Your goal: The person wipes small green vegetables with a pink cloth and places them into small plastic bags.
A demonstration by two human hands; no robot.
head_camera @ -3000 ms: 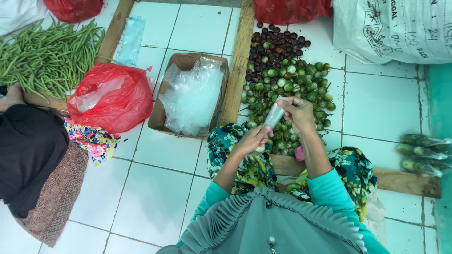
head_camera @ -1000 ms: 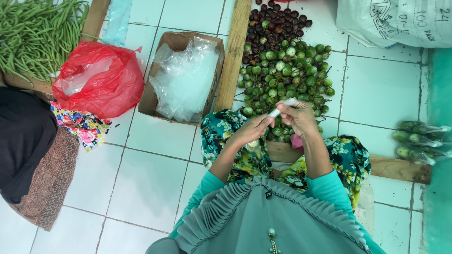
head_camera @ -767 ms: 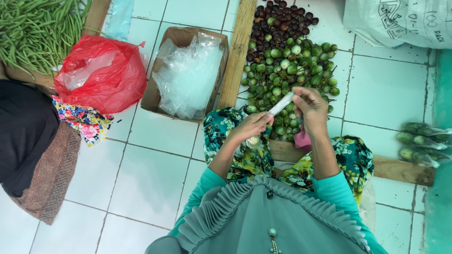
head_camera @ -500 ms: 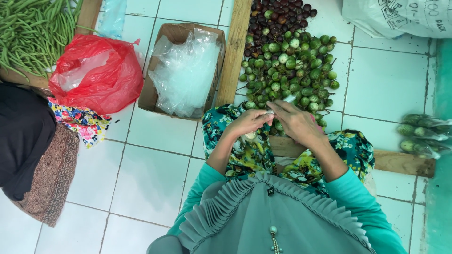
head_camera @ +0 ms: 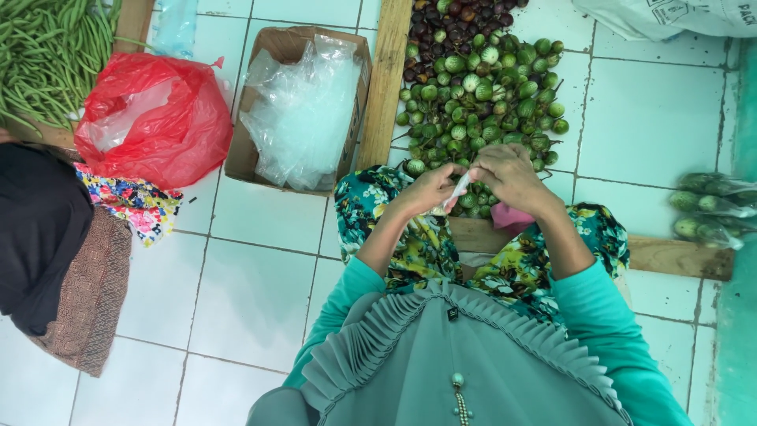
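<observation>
We note the left hand (head_camera: pixel 426 189) and right hand (head_camera: pixel 509 175) pinching a small clear bag (head_camera: pixel 456 190) above the green eggplants (head_camera: pixel 481 95); rub its mouth apart with fingertips.

The floor (head_camera: pixel 260 292) was white tile with grey joints. On it sat a cardboard box (head_camera: pixel 347 150) stuffed with clear plastic bags (head_camera: pixel 303 118), and just beside it a red plastic bag (head_camera: pixel 158 118). A heap of small green eggplants (head_camera: pixel 481 87) lay between wooden planks (head_camera: pixel 384 79), darker purple ones (head_camera: pixel 449 16) at its far end. Green beans (head_camera: pixel 47 55) filled the upper left corner. A flowered cloth (head_camera: pixel 134 201) lay below the red bag. At the right edge lay what seemed bagged eggplants (head_camera: pixel 710 209).
</observation>
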